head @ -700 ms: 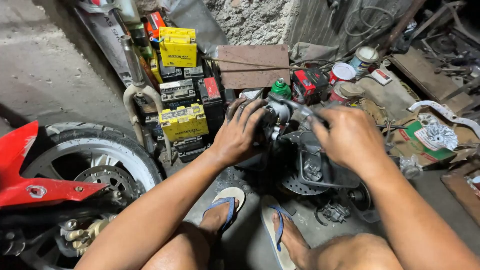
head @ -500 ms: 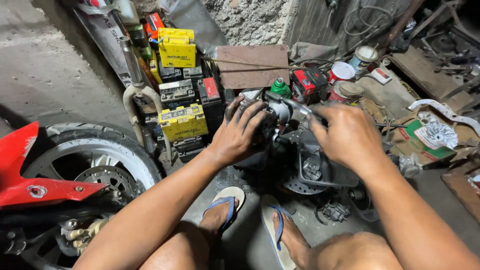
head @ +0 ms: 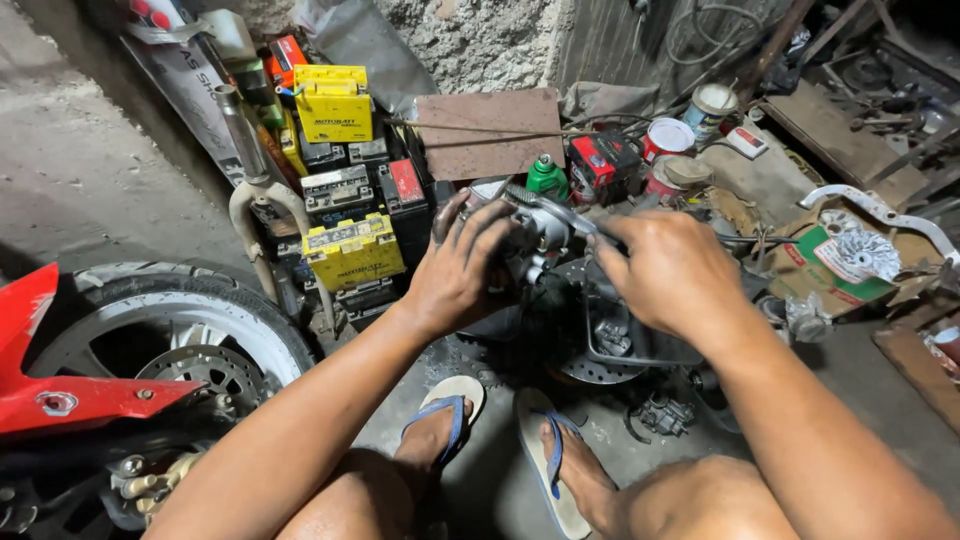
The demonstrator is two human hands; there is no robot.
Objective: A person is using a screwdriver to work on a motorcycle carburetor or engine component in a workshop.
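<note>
A: Start with the biggest thing by that metal engine part he's holding.

B: The motorcycle wheel, well to the left of it, with a red fairing across the tyre. Behind and left of the part sits a stack of yellow and black batteries, with a fork leg leaning in front of them. Just behind the part is a rusty flat plate; to the right of that, paint tins and a small green bottle.

A: And the hands?

B: The left hand is wrapped around the part's left side, fingers curled closed over it. The right hand is closed on its right end, pinching something thin; what exactly, I cannot tell. The part is held up off the floor, above a dark engine casing.

A: What could go wrong?

B: I'd judge a slip is the main risk: the fingers look greasy, and the part would drop onto the casing or his feet in open flip-flops. Loose small bits lie on the floor below and to the right, easy to lose or kick.

A: Anything in the way?

B: The casing crowds the space underneath, and clutter closes in behind.
</note>
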